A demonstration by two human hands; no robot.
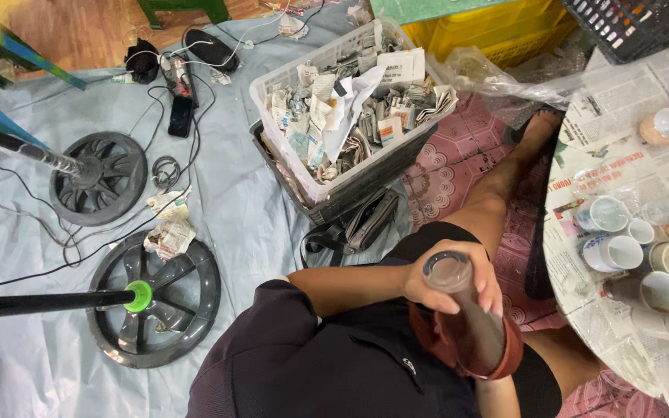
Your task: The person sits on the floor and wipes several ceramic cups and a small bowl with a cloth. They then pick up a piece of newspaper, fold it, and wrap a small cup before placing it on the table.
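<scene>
We hold a clear glass tumbler (458,310) over our lap, with our left hand (447,279) curled tight round its rim, while our right hand (497,352) wraps a red cloth (505,348) round its lower part; we cannot tell how those right fingers sit. The glass might slip and break, because smooth glass is slippery and only fingertips grip the top. Cups (621,251) crowd the newspaper-covered table (621,116) just beside us, so an elbow could bump them.
</scene>
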